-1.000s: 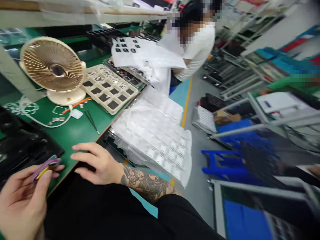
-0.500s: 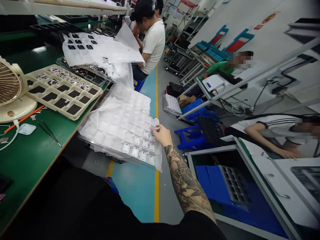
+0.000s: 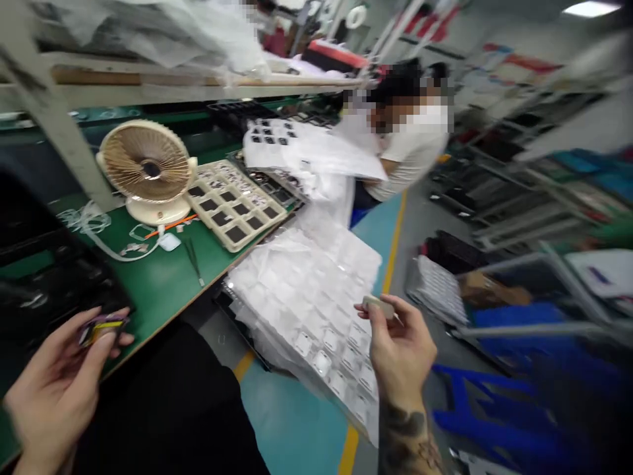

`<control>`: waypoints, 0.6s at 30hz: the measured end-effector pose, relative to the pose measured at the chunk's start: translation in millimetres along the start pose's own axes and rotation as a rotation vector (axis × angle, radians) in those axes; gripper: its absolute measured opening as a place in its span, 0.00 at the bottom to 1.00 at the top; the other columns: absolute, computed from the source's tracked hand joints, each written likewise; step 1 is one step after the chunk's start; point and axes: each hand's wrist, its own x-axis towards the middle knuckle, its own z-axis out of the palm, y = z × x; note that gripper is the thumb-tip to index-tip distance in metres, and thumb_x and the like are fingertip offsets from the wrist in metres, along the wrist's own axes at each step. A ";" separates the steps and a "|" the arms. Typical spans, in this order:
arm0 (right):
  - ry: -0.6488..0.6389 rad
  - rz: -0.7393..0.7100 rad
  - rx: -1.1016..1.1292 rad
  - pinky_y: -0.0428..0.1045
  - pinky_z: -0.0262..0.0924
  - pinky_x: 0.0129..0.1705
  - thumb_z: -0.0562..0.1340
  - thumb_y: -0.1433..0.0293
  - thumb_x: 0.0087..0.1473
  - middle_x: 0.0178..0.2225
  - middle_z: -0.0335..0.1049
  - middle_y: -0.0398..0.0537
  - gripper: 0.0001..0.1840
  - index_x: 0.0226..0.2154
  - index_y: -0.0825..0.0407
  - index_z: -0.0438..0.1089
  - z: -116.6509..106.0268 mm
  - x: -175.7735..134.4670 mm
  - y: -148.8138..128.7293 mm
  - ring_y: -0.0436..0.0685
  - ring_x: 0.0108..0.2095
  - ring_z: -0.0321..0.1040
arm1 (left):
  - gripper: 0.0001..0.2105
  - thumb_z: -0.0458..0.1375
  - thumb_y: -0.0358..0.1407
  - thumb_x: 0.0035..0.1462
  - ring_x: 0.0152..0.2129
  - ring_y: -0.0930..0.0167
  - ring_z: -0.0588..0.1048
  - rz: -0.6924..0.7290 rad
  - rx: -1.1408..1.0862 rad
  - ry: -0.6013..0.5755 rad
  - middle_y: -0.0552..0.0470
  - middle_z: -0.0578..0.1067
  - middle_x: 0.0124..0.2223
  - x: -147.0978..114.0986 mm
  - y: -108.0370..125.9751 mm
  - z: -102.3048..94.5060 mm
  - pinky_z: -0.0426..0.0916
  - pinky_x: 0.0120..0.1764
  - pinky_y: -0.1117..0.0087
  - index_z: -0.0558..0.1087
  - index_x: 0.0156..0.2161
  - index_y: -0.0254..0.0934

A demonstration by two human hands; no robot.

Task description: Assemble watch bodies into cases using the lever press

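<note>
My right hand (image 3: 403, 349) pinches a small pale grey piece with rounded edges (image 3: 378, 306), held over the right side of a tray covered in white film (image 3: 277, 264). Several small white rounded-square covers (image 3: 322, 362) sit in the tray's near pockets. At the lower left, my left hand (image 3: 64, 382) is closed round a small dark electronic part with a yellow strip (image 3: 106, 326). This hand is just off the front edge of the green bench (image 3: 163, 284), and its fingers partly hide the part.
On the bench are a cream fan (image 3: 148, 165), tweezers (image 3: 194, 260) and a beige compartment tray (image 3: 232, 247). A black fixture (image 3: 64, 284) stands at left. Beyond, a co-worker in a white shirt (image 3: 415, 152) sits by film-covered trays. Blue stools (image 3: 489, 409) are at right.
My view has swung left. My right hand has lifted off the tray and now holds the pale piece. My left hand has come into view with the dark part.
</note>
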 end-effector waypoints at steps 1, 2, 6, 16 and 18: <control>-0.035 -0.039 0.125 0.54 0.80 0.42 0.74 0.58 0.64 0.40 0.83 0.50 0.22 0.55 0.51 0.78 25.9 -18.3 -22.0 0.60 0.36 0.85 | 0.21 0.76 0.37 0.65 0.35 0.67 0.90 -0.029 -0.035 0.003 0.45 0.90 0.50 -2.3 9.0 4.9 0.87 0.42 0.73 0.81 0.60 0.36; -0.087 -0.070 0.225 0.52 0.79 0.38 0.74 0.60 0.65 0.38 0.82 0.48 0.18 0.53 0.51 0.79 53.3 -38.3 -44.2 0.57 0.33 0.83 | 0.21 0.75 0.38 0.66 0.35 0.66 0.90 -0.049 -0.096 -0.026 0.44 0.90 0.49 -2.5 15.4 9.3 0.87 0.40 0.71 0.80 0.60 0.36; -0.477 -0.144 0.566 0.52 0.83 0.37 0.70 0.68 0.69 0.55 0.78 0.54 0.11 0.53 0.47 0.80 150.0 -114.1 -119.7 0.58 0.43 0.83 | 0.21 0.72 0.41 0.69 0.44 0.59 0.91 -0.126 -0.282 -0.081 0.38 0.89 0.52 7.6 16.4 11.6 0.88 0.43 0.66 0.77 0.61 0.35; -0.932 -0.523 0.850 0.64 0.78 0.59 0.71 0.80 0.64 0.56 0.80 0.53 0.27 0.60 0.41 0.80 235.4 -127.5 -201.6 0.65 0.57 0.79 | 0.19 0.70 0.35 0.70 0.38 0.68 0.89 -0.184 -0.406 -0.058 0.45 0.89 0.51 7.0 10.0 13.0 0.85 0.43 0.72 0.77 0.63 0.38; -0.937 -0.515 0.846 0.64 0.78 0.59 0.71 0.80 0.64 0.57 0.79 0.54 0.26 0.59 0.42 0.79 236.8 -129.4 -203.9 0.65 0.57 0.78 | 0.19 0.70 0.36 0.70 0.40 0.67 0.89 -0.175 -0.403 -0.056 0.45 0.89 0.51 7.1 10.1 11.6 0.86 0.44 0.72 0.78 0.63 0.39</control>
